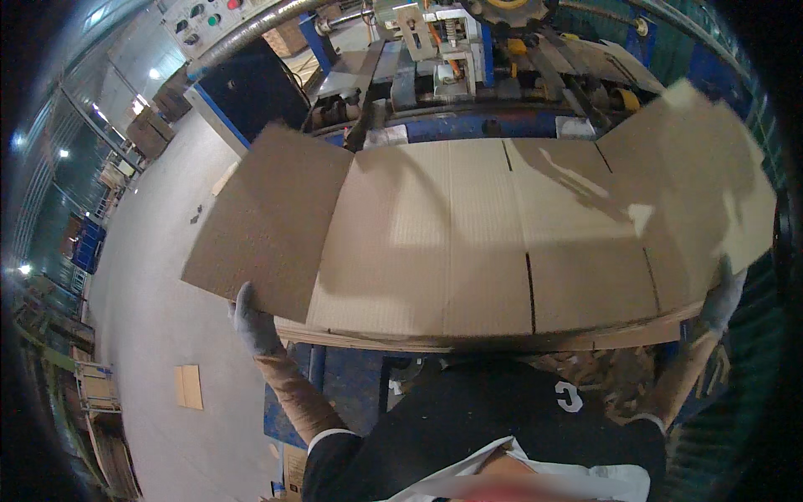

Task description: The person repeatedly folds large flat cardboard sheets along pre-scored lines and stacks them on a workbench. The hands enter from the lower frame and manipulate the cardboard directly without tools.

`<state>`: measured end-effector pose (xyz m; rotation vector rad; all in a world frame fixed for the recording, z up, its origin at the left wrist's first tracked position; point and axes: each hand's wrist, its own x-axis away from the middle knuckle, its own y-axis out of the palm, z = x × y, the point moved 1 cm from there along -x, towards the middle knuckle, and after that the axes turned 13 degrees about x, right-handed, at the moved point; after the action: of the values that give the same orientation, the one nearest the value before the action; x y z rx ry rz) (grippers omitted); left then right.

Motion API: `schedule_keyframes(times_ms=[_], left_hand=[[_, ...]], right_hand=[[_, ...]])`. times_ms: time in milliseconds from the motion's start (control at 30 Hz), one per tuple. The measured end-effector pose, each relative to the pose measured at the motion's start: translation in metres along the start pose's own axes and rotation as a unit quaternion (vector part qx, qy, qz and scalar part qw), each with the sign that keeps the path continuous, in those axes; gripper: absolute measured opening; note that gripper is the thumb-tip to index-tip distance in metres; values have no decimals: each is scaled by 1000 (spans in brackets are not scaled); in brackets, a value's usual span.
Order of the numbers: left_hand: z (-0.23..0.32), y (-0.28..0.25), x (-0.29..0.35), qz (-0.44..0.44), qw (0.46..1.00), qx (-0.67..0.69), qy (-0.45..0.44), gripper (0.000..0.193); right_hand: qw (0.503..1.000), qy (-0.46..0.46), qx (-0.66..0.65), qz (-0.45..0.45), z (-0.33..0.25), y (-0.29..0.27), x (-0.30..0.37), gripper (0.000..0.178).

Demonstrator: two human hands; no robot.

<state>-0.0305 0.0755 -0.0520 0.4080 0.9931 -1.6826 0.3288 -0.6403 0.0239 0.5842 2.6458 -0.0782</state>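
The person stands at a blue machine (468, 50) with a wide, flat sheet of brown corrugated cardboard (468, 243) held out in front of the chest, spanning nearly the whole width of the view. It is an unfolded box blank: creases divide it into four panels side by side, and short dark slots cut in from its near and far edges mark off the flaps. The outer panel on each side bends slightly away from the flat middle. It lies on top of more such sheets, whose edges show as a thin stack (502, 339) just under its near rim; how many there are I cannot count. The left hand (251, 322), in a pale grey glove, grips the near left corner from beneath, fingers curled up against the underside. The right hand (723, 301), gloved the same, clasps the near right edge, fingers wrapped around it. Beyond the sheet, on the machine's upper left, sits a light grey control panel (209, 21) with several round buttons, one green and one red among them. On the pale floor (159, 276) to the left lies one small flat piece of cardboard (188, 386), well apart from the hands. Brown cardboard scraps (615, 376) lie heaped below the right forearm.
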Motion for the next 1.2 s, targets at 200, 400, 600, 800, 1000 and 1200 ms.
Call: schedule_keyframes(times_ms=[200, 400, 600, 800, 1000, 1200], left_hand=[[100, 30, 41, -46, 931, 305, -195, 42], [181, 102, 63, -453, 853, 25, 257, 50], [182, 123, 65, -489, 825, -12, 282, 50], [160, 143, 33, -434, 850, 8, 299, 53], [158, 157, 27, -450, 820, 11, 353, 50], [170, 149, 23, -485, 823, 36, 292, 48]], right_hand=[[918, -152, 290, -225, -39, 45, 128, 40], [687, -397, 390, -467, -10, 98, 174, 31], [654, -469, 370, -464, 2, 112, 152, 33], [648, -435, 393, -486, 14, 138, 117, 51], [690, -294, 365, -551, 8, 178, 103, 52], [825, -90, 131, -543, 14, 338, 125, 47]])
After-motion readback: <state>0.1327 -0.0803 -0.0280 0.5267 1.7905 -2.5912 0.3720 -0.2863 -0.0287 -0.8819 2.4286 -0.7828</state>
